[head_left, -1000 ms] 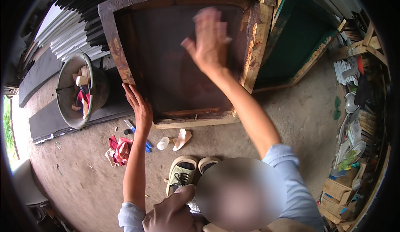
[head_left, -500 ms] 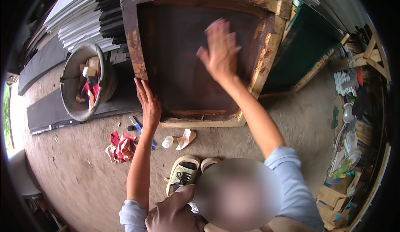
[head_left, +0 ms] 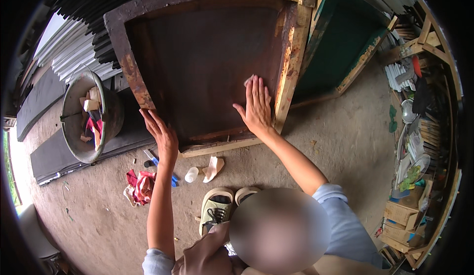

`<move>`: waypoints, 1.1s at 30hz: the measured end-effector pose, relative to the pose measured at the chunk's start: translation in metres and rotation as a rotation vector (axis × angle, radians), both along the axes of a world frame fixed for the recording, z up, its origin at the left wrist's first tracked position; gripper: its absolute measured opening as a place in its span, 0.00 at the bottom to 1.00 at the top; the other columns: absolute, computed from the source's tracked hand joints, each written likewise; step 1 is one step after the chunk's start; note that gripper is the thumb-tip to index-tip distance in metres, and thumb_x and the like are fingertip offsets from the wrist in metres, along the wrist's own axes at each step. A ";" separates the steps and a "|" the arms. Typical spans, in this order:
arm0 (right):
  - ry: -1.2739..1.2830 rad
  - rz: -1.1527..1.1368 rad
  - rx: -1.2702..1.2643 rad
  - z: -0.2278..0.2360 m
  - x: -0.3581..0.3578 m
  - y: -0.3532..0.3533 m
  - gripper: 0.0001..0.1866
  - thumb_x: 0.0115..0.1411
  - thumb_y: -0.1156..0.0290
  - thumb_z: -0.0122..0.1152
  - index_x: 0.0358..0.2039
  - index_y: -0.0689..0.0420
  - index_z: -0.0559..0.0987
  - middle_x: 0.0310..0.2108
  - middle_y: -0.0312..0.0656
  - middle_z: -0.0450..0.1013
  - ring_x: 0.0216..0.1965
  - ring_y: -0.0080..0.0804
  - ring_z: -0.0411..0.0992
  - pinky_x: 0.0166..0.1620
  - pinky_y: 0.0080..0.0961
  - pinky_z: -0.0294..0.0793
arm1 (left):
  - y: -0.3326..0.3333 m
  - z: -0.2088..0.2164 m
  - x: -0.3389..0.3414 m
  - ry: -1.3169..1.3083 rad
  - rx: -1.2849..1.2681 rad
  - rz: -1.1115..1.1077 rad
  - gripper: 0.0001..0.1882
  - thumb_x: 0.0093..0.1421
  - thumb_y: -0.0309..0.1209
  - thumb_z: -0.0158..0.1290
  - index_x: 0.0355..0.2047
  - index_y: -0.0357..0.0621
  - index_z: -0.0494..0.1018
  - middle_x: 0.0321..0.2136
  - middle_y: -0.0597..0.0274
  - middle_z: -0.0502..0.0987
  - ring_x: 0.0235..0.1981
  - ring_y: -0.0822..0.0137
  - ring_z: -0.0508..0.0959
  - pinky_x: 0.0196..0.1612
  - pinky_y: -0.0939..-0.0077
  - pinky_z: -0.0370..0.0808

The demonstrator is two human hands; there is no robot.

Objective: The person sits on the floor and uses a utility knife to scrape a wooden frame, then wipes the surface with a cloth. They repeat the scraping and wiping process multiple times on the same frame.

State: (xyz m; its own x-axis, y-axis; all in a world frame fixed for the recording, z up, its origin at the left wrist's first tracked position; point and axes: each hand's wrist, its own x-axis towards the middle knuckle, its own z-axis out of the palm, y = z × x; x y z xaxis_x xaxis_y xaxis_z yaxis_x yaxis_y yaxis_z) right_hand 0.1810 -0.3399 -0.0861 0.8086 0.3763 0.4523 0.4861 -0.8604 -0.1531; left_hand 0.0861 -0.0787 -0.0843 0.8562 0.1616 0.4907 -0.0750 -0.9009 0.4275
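A wooden frame (head_left: 139,81) with a dark, sheet-like panel (head_left: 197,67) set inside it leans in front of me. Its brown coating is worn to bare wood in places. My left hand (head_left: 164,137) is closed over the frame's left rail near the lower corner, fingers along the wood and thumb hidden. My right hand (head_left: 257,106) lies with long, nearly straight fingers on the panel's lower right part. Under its fingertips a small pale piece (head_left: 249,80) sticks out, pressed to the panel; its kind is unclear and most of it is covered.
Left stands a bucket (head_left: 111,119) of scraps, beside dark boards (head_left: 47,154) and stacked corrugated sheets (head_left: 74,60). On the floor lie red cloth (head_left: 143,186), a blue-handled tool (head_left: 152,157), a translucent cup (head_left: 191,175) and a pale scrap (head_left: 213,169). A green panel (head_left: 331,43) leans behind; boxes (head_left: 401,211) line the right.
My right hand has slid down the panel, from its upper part to near the lower right. The view has shifted, so the frame appears farther left and tilted. My left hand stays at the rail.
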 end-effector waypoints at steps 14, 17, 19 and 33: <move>-0.088 -0.083 -0.026 0.035 0.024 -0.007 0.45 0.60 0.45 0.47 0.63 0.70 0.47 0.65 0.61 0.42 0.67 0.53 0.41 0.66 0.45 0.42 | 0.001 -0.007 -0.004 0.002 0.038 0.011 0.43 0.54 0.14 0.43 0.65 0.37 0.32 0.64 0.34 0.29 0.64 0.33 0.40 0.63 0.47 0.48; -0.208 -0.143 0.119 0.089 0.078 0.030 0.45 0.61 0.46 0.47 0.63 0.71 0.45 0.65 0.64 0.40 0.67 0.56 0.39 0.65 0.48 0.40 | 0.005 -0.005 -0.003 0.011 0.054 0.008 0.42 0.54 0.14 0.43 0.65 0.35 0.32 0.63 0.32 0.29 0.64 0.32 0.41 0.63 0.46 0.48; -0.236 -0.178 0.173 0.096 0.087 0.038 0.46 0.61 0.46 0.46 0.63 0.70 0.44 0.65 0.63 0.40 0.67 0.56 0.38 0.65 0.48 0.39 | 0.004 -0.002 -0.005 0.033 0.049 0.004 0.41 0.53 0.14 0.42 0.64 0.31 0.33 0.63 0.29 0.29 0.63 0.30 0.42 0.63 0.45 0.48; -0.181 -0.178 0.104 0.077 0.066 0.039 0.48 0.57 0.42 0.49 0.63 0.69 0.49 0.65 0.57 0.45 0.67 0.48 0.43 0.66 0.45 0.42 | 0.007 0.000 -0.007 0.059 0.063 0.015 0.42 0.54 0.15 0.44 0.64 0.33 0.33 0.63 0.31 0.29 0.63 0.32 0.40 0.63 0.47 0.48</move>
